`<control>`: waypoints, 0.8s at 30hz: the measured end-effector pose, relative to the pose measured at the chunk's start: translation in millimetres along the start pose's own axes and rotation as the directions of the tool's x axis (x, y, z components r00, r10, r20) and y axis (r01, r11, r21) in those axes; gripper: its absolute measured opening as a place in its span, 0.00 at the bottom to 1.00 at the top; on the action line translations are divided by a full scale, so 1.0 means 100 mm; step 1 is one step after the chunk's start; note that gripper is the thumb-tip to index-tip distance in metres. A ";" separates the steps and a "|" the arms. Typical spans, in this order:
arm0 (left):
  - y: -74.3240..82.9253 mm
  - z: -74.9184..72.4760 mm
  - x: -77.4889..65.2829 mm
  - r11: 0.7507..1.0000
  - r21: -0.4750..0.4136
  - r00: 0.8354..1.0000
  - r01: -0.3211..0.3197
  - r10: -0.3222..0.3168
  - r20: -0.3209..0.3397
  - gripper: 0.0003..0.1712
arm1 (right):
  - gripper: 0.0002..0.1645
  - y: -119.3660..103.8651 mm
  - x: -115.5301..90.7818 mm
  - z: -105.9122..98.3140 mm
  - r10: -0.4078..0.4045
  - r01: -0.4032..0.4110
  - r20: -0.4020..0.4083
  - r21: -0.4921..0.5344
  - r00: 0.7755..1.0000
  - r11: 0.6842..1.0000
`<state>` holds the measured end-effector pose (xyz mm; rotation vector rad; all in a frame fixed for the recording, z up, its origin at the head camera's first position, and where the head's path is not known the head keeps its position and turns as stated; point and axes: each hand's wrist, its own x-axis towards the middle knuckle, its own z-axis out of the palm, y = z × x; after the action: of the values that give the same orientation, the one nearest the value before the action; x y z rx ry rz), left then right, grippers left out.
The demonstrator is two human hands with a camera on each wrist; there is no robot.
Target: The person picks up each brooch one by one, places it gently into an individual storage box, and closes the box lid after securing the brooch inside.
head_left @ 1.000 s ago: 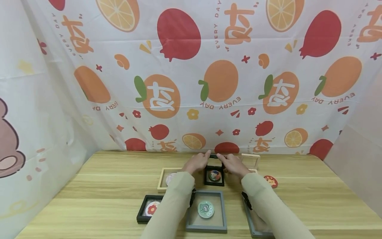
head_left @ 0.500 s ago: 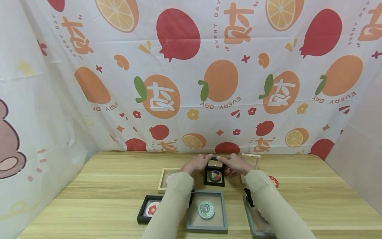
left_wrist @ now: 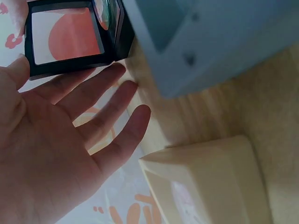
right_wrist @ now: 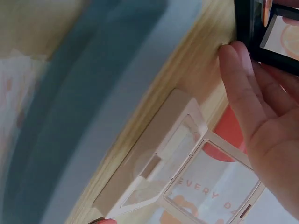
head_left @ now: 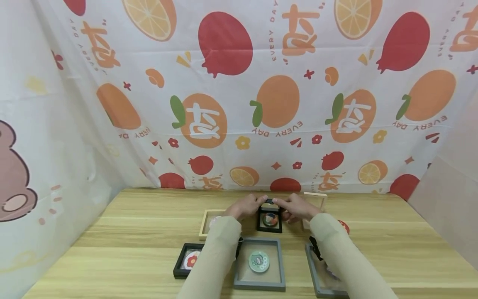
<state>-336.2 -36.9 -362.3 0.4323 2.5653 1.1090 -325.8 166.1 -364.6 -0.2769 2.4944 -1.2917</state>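
Note:
A small black display case [head_left: 263, 229] with a clear-windowed lid stands at the back middle, its lid partly raised. Inside the base lies a round multicoloured badge [head_left: 270, 219]. My left hand [head_left: 244, 206] has its thumb on the lid's upper left corner. Seen from the left wrist, fingers reach behind the black lid [left_wrist: 70, 72], the lower ones spread. My right hand [head_left: 296, 207] lays its thumb on the lid's upper right corner, and in the right wrist view its fingertips [right_wrist: 229, 53] touch the case near the hinge.
Left of the case sits a pale wood-coloured frame [head_left: 204, 224]; a similar open case [head_left: 315, 194] stands right. Nearer are a black frame [head_left: 180, 259], a grey frame [head_left: 260, 285] with a green badge [head_left: 259, 261], and another grey frame [head_left: 315, 278]. A red disc [head_left: 344, 226] lies right.
The black case's lid has tilted lower toward its base, with both thumbs moving down on it. The right forearm has shifted slightly right; the case's base stays in place.

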 end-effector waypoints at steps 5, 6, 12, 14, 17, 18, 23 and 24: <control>0.00 -0.01 0.00 1.000 0.021 1.000 -0.001 0.000 0.025 0.30 | 0.31 0.03 -0.01 -0.01 -0.022 0.022 0.018 0.002 1.000 1.000; 0.00 -0.01 -0.01 0.999 0.032 1.000 -0.006 0.005 0.028 0.30 | 0.31 0.03 -0.01 -0.01 -0.029 0.029 0.021 -0.001 0.999 1.000; 0.00 -0.06 -0.02 0.993 0.111 0.998 -0.035 0.029 0.052 0.29 | 0.33 0.02 0.01 -0.03 -0.039 0.040 0.045 -0.018 0.998 0.999; 0.01 -0.07 -0.02 0.992 0.118 0.997 -0.032 0.024 0.068 0.29 | 0.33 0.02 0.01 -0.04 -0.044 0.046 0.052 -0.031 0.998 0.998; 0.01 -0.08 -0.01 0.991 0.132 0.997 -0.027 0.017 0.079 0.30 | 0.32 0.03 0.02 -0.05 -0.047 0.050 0.057 -0.045 0.997 0.998; 0.01 -0.08 -0.01 0.991 0.134 0.996 -0.030 0.019 0.083 0.30 | 0.31 0.03 0.01 -0.06 -0.050 0.053 0.059 -0.047 0.997 0.997; -0.03 -0.08 0.00 0.989 0.137 0.994 -0.063 0.051 0.094 0.31 | 0.29 0.04 0.00 -0.07 -0.064 0.068 0.076 -0.051 0.995 0.996; -0.04 -0.07 0.01 0.988 0.138 0.993 -0.074 0.061 0.096 0.30 | 0.28 0.04 0.00 -0.07 -0.067 0.071 0.079 -0.052 0.995 0.996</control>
<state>-340.3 -43.8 -360.2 0.5946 2.5740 0.9097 -328.8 174.2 -364.3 -0.4218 2.4772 -1.2159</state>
